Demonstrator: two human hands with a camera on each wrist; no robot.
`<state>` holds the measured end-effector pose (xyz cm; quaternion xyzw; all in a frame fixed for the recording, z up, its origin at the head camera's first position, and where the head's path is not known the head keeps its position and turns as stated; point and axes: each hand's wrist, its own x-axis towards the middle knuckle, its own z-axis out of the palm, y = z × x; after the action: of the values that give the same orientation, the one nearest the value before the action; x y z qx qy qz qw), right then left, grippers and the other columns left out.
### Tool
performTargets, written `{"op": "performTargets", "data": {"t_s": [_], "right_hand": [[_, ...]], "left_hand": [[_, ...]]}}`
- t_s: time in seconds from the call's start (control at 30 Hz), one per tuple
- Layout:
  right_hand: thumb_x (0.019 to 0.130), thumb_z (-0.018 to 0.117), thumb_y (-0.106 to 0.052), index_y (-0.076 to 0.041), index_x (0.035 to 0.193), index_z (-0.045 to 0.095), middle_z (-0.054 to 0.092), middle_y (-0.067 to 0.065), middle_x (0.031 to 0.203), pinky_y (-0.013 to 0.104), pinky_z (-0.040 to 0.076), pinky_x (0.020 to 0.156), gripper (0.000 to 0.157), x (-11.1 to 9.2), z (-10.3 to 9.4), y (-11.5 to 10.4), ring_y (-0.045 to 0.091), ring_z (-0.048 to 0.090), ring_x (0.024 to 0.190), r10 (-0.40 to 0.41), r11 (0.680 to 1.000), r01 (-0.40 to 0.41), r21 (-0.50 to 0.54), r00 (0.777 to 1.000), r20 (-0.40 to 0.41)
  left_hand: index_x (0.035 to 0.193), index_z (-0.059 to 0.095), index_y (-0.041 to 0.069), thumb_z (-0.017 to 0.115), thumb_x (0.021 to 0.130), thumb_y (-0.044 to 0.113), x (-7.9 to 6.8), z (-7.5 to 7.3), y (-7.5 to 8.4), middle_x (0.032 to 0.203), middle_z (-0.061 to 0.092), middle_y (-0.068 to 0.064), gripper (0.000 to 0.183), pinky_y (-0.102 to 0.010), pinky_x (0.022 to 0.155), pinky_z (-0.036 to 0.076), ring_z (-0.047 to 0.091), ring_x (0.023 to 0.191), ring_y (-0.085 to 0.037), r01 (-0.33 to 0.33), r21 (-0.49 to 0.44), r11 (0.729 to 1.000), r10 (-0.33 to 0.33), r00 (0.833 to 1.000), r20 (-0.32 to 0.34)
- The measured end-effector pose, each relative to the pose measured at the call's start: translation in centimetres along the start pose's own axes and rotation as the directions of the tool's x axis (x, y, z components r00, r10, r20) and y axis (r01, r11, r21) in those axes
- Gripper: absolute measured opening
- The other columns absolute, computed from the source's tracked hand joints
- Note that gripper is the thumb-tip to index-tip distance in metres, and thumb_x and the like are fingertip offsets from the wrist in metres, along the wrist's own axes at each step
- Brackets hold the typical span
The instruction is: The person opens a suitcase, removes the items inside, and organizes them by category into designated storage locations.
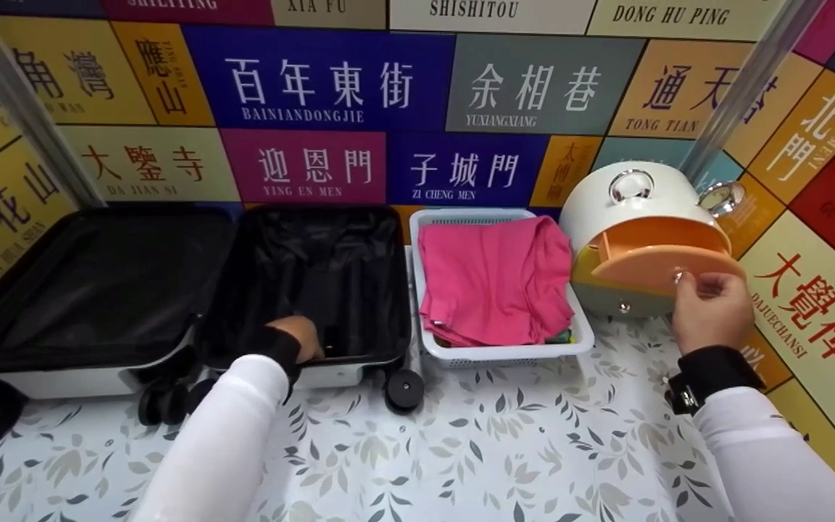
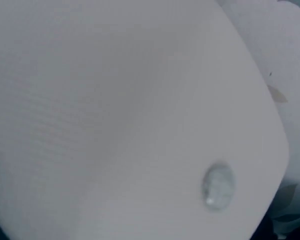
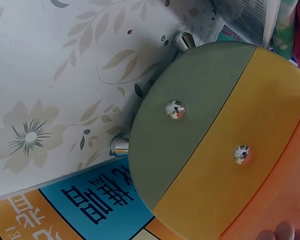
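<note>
My right hand (image 1: 713, 312) pinches the small silver drawer knob (image 1: 678, 277) on the orange drawer (image 1: 667, 267) of a round storage box (image 1: 606, 210). This top drawer is pulled partly out. In the right wrist view the yellow drawer (image 3: 225, 145) and green drawer (image 3: 190, 105) sit flush, and a few fingertips (image 3: 284, 231) show on the orange front. My left hand (image 1: 303, 338) reaches over the front rim of the open black-lined suitcase (image 1: 349, 290); its fingers are hidden inside. White sleeve (image 2: 140, 125) fills most of the left wrist view.
Between suitcase and box stands a white basket (image 1: 508, 352) with a folded pink cloth (image 1: 493, 283) on top. The suitcase's other half (image 1: 98, 290) lies at the left. Sign-patterned panels (image 1: 417, 80) rise behind; a leaf-patterned sheet (image 1: 461, 449) covers the surface.
</note>
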<state>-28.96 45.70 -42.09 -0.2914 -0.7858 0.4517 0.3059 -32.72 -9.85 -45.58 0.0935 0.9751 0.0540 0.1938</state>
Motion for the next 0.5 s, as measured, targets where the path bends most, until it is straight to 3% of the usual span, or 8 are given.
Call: {"op": "performTargets", "data": {"t_s": [0.13,0.23,0.37,0.5], "right_hand": [[0.098,0.068,-0.035,-0.027,0.095,0.057,0.052,-0.018,0.092,0.015,0.044,0.078,0.014,-0.3,-0.1,-0.3,-0.003,0.052,0.084,-0.04,0.999,0.041,0.025,0.998,-0.038],[0.097,0.069,-0.032,-0.02,0.098,0.061,0.047,-0.017,0.095,0.016,0.041,0.082,0.014,-1.0,0.1,-0.8,-0.003,0.049,0.087,-0.125,0.99,0.13,0.044,0.987,-0.102],[0.094,0.07,-0.02,-0.001,0.105,0.066,0.042,-0.019,0.101,0.024,0.04,0.093,0.022,-2.4,0.6,-1.7,0.002,0.045,0.1,-0.323,0.938,0.34,0.064,0.928,-0.186],[0.092,0.071,-0.01,0.006,0.11,0.066,0.048,-0.015,0.11,0.027,0.04,0.099,0.024,-3.9,1.2,-2.9,0.005,0.045,0.111,-0.479,0.865,0.496,0.081,0.862,-0.167]], "left_hand": [[0.131,0.068,-0.009,0.067,0.093,0.039,-0.4,0.2,-0.6,0.149,0.059,-0.026,0.062,-0.05,0.11,0.052,0.062,0.13,-0.042,0.004,-0.097,0.995,-0.007,1.0,-0.031],[0.143,0.061,-0.004,0.059,0.096,0.041,-0.6,0.3,-1.0,0.152,0.058,-0.022,0.065,-0.052,0.114,0.048,0.059,0.135,-0.041,-0.001,-0.158,0.987,-0.012,0.997,-0.081],[0.141,0.063,0.001,0.052,0.096,0.042,-0.7,0.1,-1.2,0.137,0.069,-0.019,0.062,-0.052,0.111,0.049,0.065,0.123,-0.038,-0.019,-0.282,0.959,-0.036,0.981,-0.189],[0.126,0.069,0.005,0.048,0.098,0.041,-0.9,-0.6,-0.6,0.126,0.072,-0.017,0.05,-0.05,0.104,0.05,0.066,0.113,-0.035,-0.054,-0.408,0.911,-0.079,0.95,-0.303]]}}
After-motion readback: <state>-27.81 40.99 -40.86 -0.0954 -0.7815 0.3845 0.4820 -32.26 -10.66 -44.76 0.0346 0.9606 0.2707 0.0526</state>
